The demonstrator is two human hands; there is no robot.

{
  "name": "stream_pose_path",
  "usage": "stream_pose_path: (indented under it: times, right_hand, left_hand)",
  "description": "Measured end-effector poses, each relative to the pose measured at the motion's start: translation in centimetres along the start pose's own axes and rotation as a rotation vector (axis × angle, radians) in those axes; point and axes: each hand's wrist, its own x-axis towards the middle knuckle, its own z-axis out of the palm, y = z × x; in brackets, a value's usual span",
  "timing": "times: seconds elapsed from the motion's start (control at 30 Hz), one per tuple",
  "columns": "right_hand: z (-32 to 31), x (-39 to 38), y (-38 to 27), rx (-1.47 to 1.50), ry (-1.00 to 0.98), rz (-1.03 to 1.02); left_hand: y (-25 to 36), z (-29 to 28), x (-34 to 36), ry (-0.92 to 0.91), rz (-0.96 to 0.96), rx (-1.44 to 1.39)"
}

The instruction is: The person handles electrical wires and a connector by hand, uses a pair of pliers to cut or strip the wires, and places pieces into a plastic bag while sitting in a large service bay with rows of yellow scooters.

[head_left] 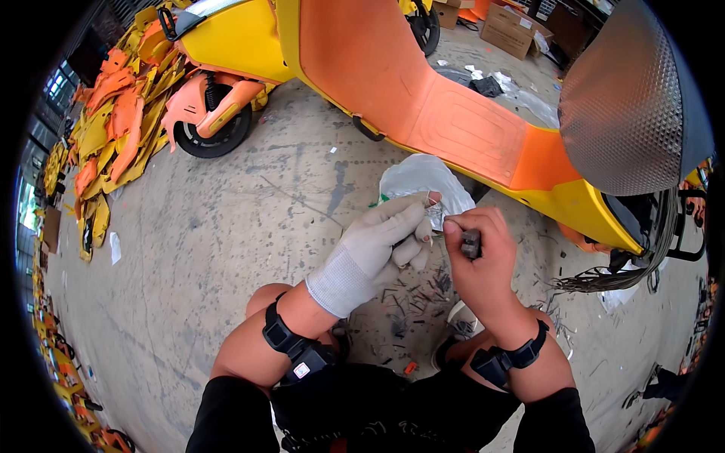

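My left hand (377, 243), in a white knit glove with one bare fingertip showing, is closed in a pinch at the near edge of a clear plastic bag (417, 175). What its fingers hold, if anything, is too small to make out. Close on its right, my bare right hand (487, 245) is closed, with a small dark grey blocky piece (470, 244) in its curled fingers. The thumb and index finger point toward the left hand's fingertips. The bag lies on the concrete floor just beyond both hands.
A yellow and orange scooter (453, 128) stands right in front, its grey textured seat (623, 98) at the right. Dark scraps (423, 298) litter the floor between my feet. Yellow and orange body panels (113, 128) are heaped at the left. Cardboard boxes (507, 30) stand at the back.
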Motion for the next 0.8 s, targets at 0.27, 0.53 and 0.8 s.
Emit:
stream_pose_path:
  times: [0.27, 0.53, 0.8]
  right_hand:
    - [0.3, -0.1, -0.2, -0.034, -0.037, -0.055]
    - [-1.0, 0.7, -0.5, 0.189, 0.130, 0.466]
    - [-0.3, -0.1, -0.4, 0.181, 0.033, 0.178]
  left_hand:
    - [0.2, -1.5, 0.2, -0.081, 0.054, -0.046]
    - [0.5, -1.7, 0.2, 0.122, 0.066, 0.235]
    - [0.0, -1.8, 0.3, 0.078, 0.011, 0.232]
